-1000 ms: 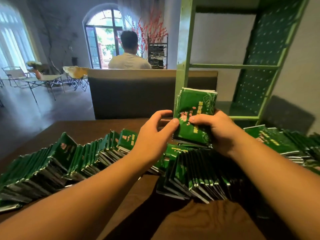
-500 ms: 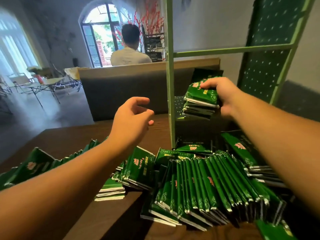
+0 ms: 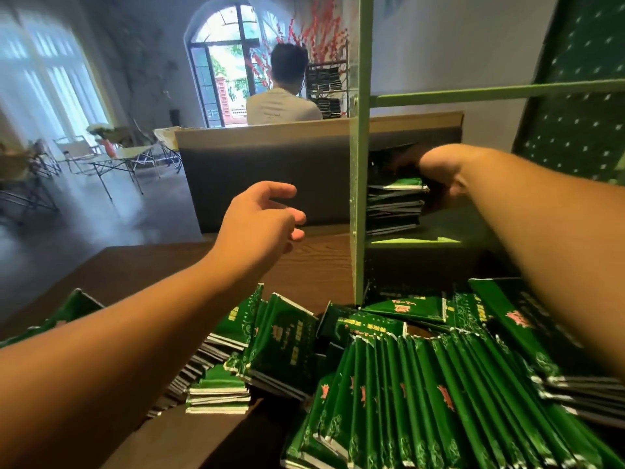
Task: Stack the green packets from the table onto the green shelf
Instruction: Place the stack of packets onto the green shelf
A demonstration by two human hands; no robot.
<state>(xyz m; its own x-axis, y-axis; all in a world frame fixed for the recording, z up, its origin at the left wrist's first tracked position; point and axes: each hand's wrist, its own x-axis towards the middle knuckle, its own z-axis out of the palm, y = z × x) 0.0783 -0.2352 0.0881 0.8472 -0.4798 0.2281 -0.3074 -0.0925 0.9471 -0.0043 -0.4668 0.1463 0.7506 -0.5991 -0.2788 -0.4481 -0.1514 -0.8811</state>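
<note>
Reaching into the green metal shelf [image 3: 358, 164], the right hand [image 3: 439, 177] grips a flat stack of glossy green packets [image 3: 394, 206] resting on the lower shelf board; its fingertips are lost in shadow behind the stack. The left hand [image 3: 260, 221] hovers over the wood-grain table [image 3: 304, 265], fingers loosely curled and holding nothing. More rectangular foil packets [image 3: 406, 384] lie fanned in rows across the table, cut off by the frame's bottom edge.

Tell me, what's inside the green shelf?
A stack of green packets sits inside the green shelf, with the right hand on it. The shelf's dark back part is hidden.
</note>
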